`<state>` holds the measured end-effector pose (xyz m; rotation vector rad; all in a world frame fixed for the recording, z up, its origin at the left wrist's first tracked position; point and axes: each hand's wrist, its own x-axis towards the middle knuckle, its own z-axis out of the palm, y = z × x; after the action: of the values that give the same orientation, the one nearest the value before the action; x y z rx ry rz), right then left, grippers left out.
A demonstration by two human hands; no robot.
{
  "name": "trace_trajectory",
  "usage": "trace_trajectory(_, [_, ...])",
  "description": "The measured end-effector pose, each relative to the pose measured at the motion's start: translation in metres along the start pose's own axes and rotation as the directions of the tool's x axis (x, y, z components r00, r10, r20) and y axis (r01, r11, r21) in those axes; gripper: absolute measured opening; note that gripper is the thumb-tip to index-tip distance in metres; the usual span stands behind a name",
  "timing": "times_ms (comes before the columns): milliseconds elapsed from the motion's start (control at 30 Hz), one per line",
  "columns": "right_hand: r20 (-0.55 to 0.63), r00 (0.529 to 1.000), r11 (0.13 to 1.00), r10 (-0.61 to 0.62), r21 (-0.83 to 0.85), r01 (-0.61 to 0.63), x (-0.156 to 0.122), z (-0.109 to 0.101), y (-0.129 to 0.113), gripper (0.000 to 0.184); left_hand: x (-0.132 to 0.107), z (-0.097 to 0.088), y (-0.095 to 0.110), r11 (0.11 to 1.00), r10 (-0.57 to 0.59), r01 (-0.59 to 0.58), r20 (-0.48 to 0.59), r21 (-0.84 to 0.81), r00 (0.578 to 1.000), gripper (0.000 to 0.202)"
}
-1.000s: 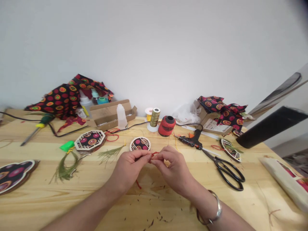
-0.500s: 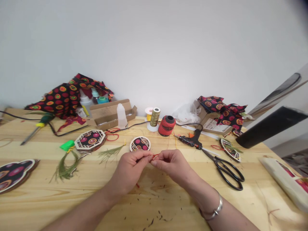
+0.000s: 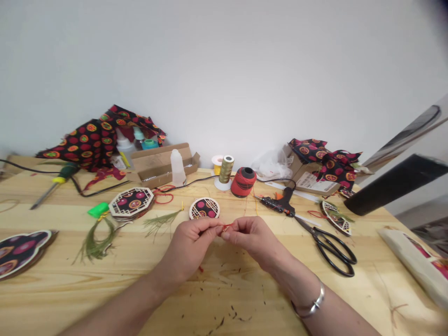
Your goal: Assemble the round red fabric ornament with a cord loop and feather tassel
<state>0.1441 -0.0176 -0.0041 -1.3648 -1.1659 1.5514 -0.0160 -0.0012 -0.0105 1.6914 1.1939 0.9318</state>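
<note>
From here I see the short red cord (image 3: 227, 227) running sideways at lower centre of frame, pinched narrowly between the left hand (image 3: 192, 247) and right hand (image 3: 252, 241).

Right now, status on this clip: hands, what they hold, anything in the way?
Left hand, Right hand: both pinching short red cord at fingertips. Round lattice disc lies just beyond, not touched.

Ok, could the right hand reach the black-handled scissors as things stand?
Probably yes: the right hand lies left of the black-handled scissors, with nothing between them, though it is pinching the red cord and would release it first.
</note>
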Motion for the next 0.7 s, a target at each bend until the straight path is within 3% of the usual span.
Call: trace_trajectory(700, [0.018, 1.0, 0.998, 0.015, 0.056, -0.016, -0.0001, -0.0022, 0.0009, 0.025, -0.0045, 0.0024, -0.0017, 0.992, 0.117, -0.115, -0.045, 0.058, 0.992, 0.018])
